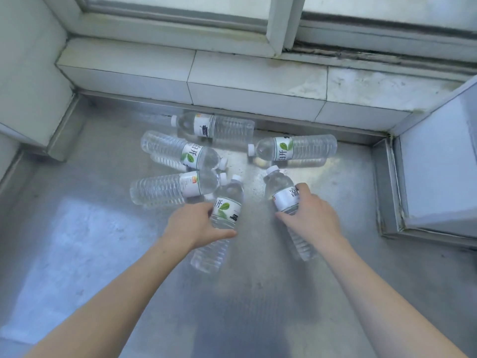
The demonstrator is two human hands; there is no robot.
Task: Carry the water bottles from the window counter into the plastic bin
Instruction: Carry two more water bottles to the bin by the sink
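Head view. Six water bottles lie on the steel counter (77,241) below the tiled sill (258,81). Left hand (193,226) wraps the near-left bottle (222,223); right hand (309,215) wraps the near-right bottle (284,195). Four other bottles (219,126) cluster just behind. Bare steel lies left and near; a raised lip edges the right side.

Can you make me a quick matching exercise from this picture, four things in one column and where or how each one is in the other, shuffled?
Things:
1. left hand
2. right hand
3. bottle nearest the window
4. metal counter

States:
A. lying on its side by the tiled ledge, cap pointing left
B. gripping the bottle with the green leaf label
C. holding up all six bottles
D. gripping the bottle with the plain white label

Pairs: 1-B, 2-D, 3-A, 4-C
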